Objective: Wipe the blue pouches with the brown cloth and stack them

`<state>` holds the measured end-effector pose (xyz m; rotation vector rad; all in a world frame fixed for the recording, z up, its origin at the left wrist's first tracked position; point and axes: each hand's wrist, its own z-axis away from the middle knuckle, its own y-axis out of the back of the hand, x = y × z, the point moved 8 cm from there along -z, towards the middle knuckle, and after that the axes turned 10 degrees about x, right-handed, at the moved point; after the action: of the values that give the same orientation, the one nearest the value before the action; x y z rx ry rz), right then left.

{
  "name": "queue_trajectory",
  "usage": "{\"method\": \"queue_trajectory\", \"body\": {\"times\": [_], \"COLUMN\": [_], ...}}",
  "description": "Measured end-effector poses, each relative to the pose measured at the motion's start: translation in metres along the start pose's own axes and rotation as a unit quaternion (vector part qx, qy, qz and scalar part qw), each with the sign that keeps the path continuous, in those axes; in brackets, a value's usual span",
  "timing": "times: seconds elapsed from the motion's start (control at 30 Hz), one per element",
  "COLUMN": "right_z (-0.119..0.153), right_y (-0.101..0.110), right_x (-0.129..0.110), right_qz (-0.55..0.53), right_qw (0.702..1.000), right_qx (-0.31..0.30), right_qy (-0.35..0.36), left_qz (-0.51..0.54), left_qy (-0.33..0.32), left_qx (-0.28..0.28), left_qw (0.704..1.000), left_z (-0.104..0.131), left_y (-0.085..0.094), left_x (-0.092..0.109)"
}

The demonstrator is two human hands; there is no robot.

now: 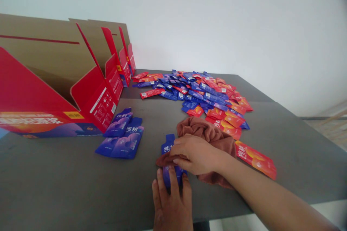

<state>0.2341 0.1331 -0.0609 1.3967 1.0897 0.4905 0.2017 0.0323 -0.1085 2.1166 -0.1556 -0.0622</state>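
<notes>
A: Lying flat near the table's front edge, that small blue foil pouch with white characters, partly covered by the crumpled brown cloth.

B: Being pinned at its lower end by the left hand, fingers spread flat on the foil, not curling around anything.

A: And being rubbed across the middle by the right hand, fingers closed down on a fold of that brown cloth, pressing it onto the pouch.

B: Resting just left of that, two more blue foil pouches, overlapping each other on the dark grey table.

A: Lying just right of the cloth, a long red and orange foil sachet, touching the cloth's edge.

B: Spreading further back, a loose heap of red and blue sachets, well apart from the hands.

A: Standing along the left side, a row of open red cardboard display boxes with brown insides, mouths facing upward.
</notes>
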Motion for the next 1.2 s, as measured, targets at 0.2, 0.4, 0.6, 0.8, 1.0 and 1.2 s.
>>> {"method": "queue_trajectory", "body": {"times": [0.2, 0.4, 0.6, 0.8, 1.0, 1.2], "right_z": [-0.001, -0.0011, -0.0014, -0.0009, -0.0018, -0.0017], "right_y": [0.0001, -0.0005, -0.0004, 0.0003, -0.0003, -0.0002], "right_x": [0.0021, 0.0029, 0.0028, 0.0015, 0.0021, 0.0033], "right_qz": [0.01, 0.009, 0.011, 0.011, 0.009, 0.011], "right_qw": [1.0, 1.0, 1.0, 1.0, 1.0, 1.0], "right_qx": [0.009, 0.003, 0.005, 0.01, 0.003, 0.009], "right_qy": [-0.015, -0.018, -0.02, -0.015, -0.016, -0.017], "left_qz": [0.002, -0.002, 0.003, 0.004, -0.01, -0.003], "left_qy": [0.002, 0.0, 0.007, 0.0, -0.007, -0.001], "left_qx": [-0.004, -0.003, -0.003, 0.003, 0.013, 0.006], "left_qw": [1.0, 1.0, 1.0, 1.0, 1.0, 1.0], "left_z": [0.0032, 0.0055, 0.0028, -0.0005, 0.0032, 0.0012], "left_y": [-0.0042, -0.0073, -0.0041, 0.0004, -0.0029, -0.0014], "left_x": [-0.001, -0.002, -0.0028, -0.0004, 0.0001, -0.0003]}}
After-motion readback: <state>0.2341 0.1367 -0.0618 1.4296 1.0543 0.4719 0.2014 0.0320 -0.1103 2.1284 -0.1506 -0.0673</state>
